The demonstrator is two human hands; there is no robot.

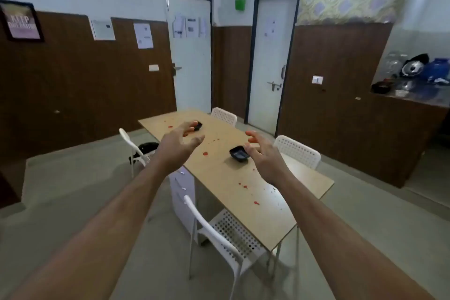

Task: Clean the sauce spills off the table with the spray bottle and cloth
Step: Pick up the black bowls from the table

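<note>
Head view, standing off the near end of the table. Both bare forearms enter from the bottom corners and stretch forward over the scene.

Nearest: white perforated chair (226, 234) at 6 o'clock, tucked against the table's left long edge.

Light wood table (272, 214) runs from about 5 o'clock away toward 12 o'clock. Red sauce spills (243, 186) show as small drops on the near part of the top, with one more drop closer to the near end. A white drawer unit (181, 192) stands under the table at its left side.

Left hand (176, 146) just left of centre, raised in the air in front of the table, fingers spread and loosely bent, grasping nothing. Right hand (264, 156) just right of centre, likewise raised, fingers spread, released, holding nothing.

Near black dish (239, 154) sits on the tabletop at mid-length, just left of the right hand in the picture; contact cannot be told. A larger red drop (205, 153) lies to the dish's 9 o'clock. Far black dish (197, 125) sits toward the far end, partly hidden behind the left fingertips, with more red spots (169, 126) at its 9 o'clock.

Further white chairs: one at 3 o'clock of the table (298, 151), one at the far end (224, 115), one at 9 o'clock (132, 146).

Spray bottle and cloth: cannot find either in this view.

Beyond, two white doors (191, 61) in a brown-panelled wall.
</note>
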